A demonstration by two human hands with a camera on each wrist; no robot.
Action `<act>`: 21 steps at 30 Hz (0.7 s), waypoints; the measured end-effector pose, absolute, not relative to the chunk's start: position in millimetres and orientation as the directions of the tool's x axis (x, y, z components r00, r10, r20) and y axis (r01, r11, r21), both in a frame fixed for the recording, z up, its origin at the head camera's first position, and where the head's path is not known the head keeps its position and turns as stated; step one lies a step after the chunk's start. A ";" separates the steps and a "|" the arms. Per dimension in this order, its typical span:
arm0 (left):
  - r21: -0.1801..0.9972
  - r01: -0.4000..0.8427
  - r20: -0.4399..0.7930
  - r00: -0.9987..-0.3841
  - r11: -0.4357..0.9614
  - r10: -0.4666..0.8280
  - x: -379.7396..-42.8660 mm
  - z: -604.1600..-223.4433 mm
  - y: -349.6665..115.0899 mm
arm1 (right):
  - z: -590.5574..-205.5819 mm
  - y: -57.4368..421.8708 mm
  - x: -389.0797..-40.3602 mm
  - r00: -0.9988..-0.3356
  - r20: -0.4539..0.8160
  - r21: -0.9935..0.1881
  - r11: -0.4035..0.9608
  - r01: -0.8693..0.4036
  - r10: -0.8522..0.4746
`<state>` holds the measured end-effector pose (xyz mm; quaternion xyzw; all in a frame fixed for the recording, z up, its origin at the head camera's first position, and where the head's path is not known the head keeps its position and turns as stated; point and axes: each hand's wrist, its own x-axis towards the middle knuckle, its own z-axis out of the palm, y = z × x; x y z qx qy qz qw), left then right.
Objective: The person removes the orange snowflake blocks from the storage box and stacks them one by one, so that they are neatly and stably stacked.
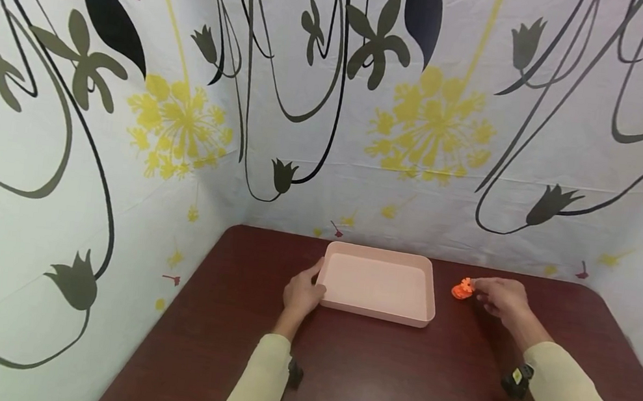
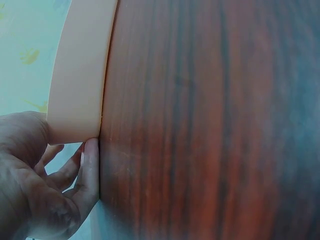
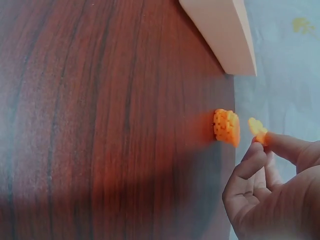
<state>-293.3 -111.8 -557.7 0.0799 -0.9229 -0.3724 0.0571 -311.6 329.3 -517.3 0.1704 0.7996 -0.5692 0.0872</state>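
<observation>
A shallow pale-pink rectangular tray [image 1: 377, 283] sits toward the back of the table. My left hand [image 1: 303, 291] holds it by its left end; in the left wrist view, fingers come up against the tray's outer wall [image 2: 82, 75] near the tabletop. To the tray's right, my right hand [image 1: 501, 298] pinches a small orange flower-shaped piece [image 3: 258, 131] between thumb and fingertip. Just beneath that piece stands a little stack of similar flat orange pieces [image 3: 226, 126] on the table, and a gap shows between them in the right wrist view.
Dark reddish-brown wood makes up the table [image 1: 373, 376], with rounded far corners. A white cloth [image 1: 328, 136] printed with flowers and stems hangs behind it and along both sides. Dark devices are strapped at both wrists [image 1: 517, 380].
</observation>
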 end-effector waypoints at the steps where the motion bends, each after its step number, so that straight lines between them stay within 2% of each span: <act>1: 0.697 -0.101 0.051 -0.981 0.710 -0.188 -293.3 -557.9 -111.8 | -518.9 329.2 -312.3 -0.925 -0.334 -0.877 0.300 0.375 0.179; 21: 0.702 -0.108 0.040 -0.981 0.704 -0.190 -292.9 -558.1 -111.7 | -531.5 323.3 -318.8 -0.916 -0.314 -0.794 0.459 0.398 0.252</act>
